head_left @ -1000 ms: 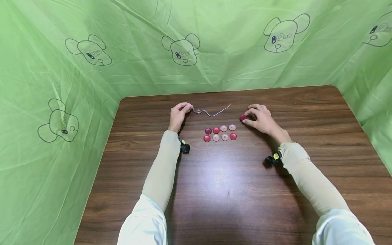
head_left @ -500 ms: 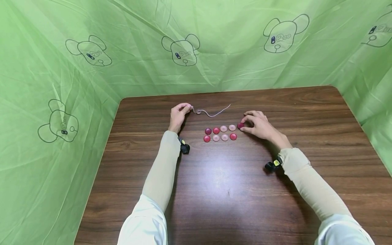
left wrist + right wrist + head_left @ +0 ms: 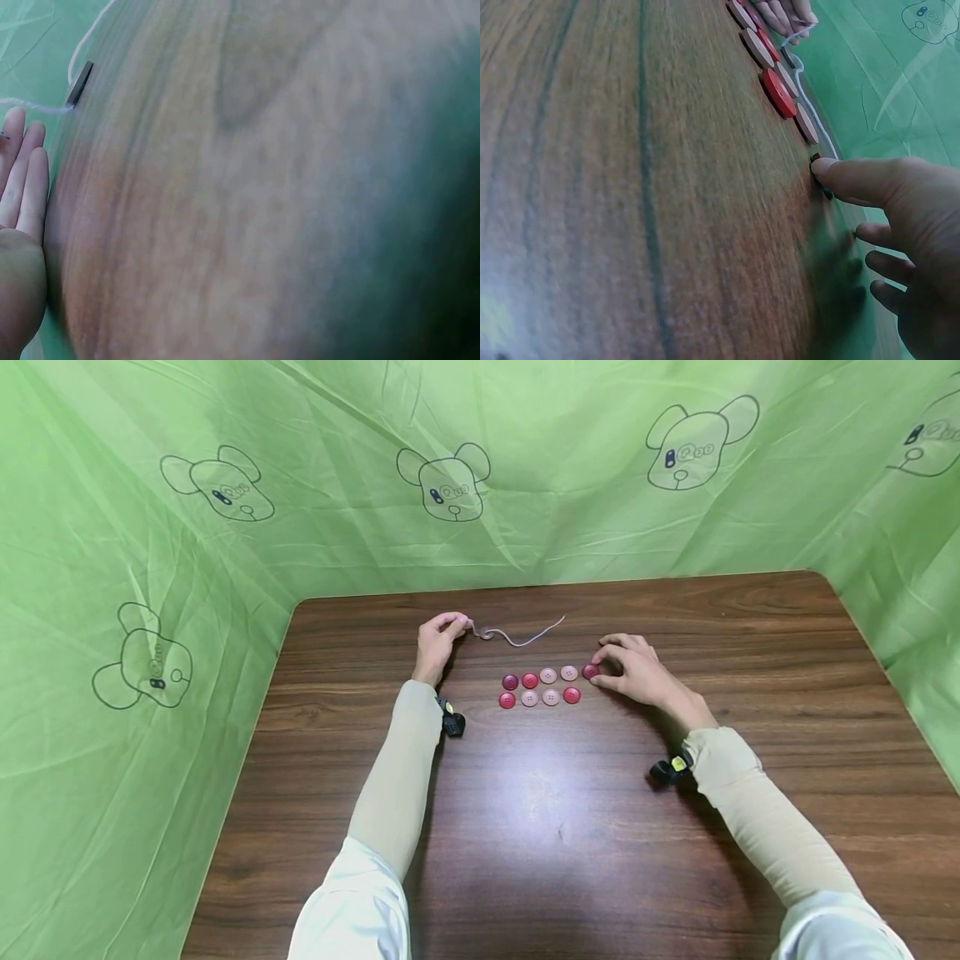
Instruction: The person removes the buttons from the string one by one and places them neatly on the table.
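In the head view my left hand (image 3: pixel 437 647) pinches one end of a thin pale lilac string (image 3: pixel 517 644), which curves away to the right over the table. A small flat dark piece (image 3: pixel 80 85) lies at a bend of the string in the left wrist view. My right hand (image 3: pixel 637 672) holds a dark maroon button (image 3: pixel 591 671) between thumb and fingers, low at the table. This button is at the right end of the back row, beside a pink button (image 3: pixel 569 673). The thumb hides part of it in the right wrist view.
Several round buttons lie in two rows on the brown wooden table (image 3: pixel 540 860): a maroon button (image 3: pixel 510 682), a red button (image 3: pixel 572 695) and pink ones among them. A green curtain (image 3: pixel 540 543) with bear drawings hangs round the table's back and sides.
My right hand has brought the maroon button towards me, from behind the rows to the right end of the back row. The left hand and the string stay put.
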Tool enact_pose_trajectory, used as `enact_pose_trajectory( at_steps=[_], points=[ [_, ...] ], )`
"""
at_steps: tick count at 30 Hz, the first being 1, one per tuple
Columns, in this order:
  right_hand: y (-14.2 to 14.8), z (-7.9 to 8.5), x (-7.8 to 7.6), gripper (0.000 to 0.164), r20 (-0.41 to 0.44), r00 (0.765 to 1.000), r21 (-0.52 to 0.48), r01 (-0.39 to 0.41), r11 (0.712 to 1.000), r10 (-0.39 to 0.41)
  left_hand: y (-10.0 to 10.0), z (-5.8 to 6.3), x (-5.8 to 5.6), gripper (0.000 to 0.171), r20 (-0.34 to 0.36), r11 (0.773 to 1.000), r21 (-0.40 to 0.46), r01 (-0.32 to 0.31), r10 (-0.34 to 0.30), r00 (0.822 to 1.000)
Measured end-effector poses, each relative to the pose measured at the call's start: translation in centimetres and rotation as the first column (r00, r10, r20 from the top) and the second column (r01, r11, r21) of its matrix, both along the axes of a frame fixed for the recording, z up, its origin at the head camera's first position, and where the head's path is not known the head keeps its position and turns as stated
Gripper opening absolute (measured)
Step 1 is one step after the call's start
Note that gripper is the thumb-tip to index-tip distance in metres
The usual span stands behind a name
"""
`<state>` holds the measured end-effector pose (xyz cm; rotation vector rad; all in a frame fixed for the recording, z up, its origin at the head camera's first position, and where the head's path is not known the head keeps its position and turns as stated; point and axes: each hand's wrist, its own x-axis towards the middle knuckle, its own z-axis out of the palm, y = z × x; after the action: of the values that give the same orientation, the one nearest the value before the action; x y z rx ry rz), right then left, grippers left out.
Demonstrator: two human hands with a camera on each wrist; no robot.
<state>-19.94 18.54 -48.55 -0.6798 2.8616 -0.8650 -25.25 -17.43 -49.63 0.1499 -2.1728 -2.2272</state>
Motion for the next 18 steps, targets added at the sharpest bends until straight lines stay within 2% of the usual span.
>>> enact_pose_trajectory(
  at_steps=[8,18],
  points=[
    [-0.08,-0.17,0.12,0.028,0.003,1.000,-0.003,0.005,1.000,-0.005,0.05,-0.89,-0.26,0.032,-0.014,0.999,-0.026,-0.035,0.035,0.999],
    [-0.05,0.17,-0.26,0.027,-0.016,1.000,-0.036,0.010,0.999,-0.011,0.21,-0.85,-0.29,0.027,-0.027,0.998,-0.031,-0.050,0.049,0.998]
  ],
)
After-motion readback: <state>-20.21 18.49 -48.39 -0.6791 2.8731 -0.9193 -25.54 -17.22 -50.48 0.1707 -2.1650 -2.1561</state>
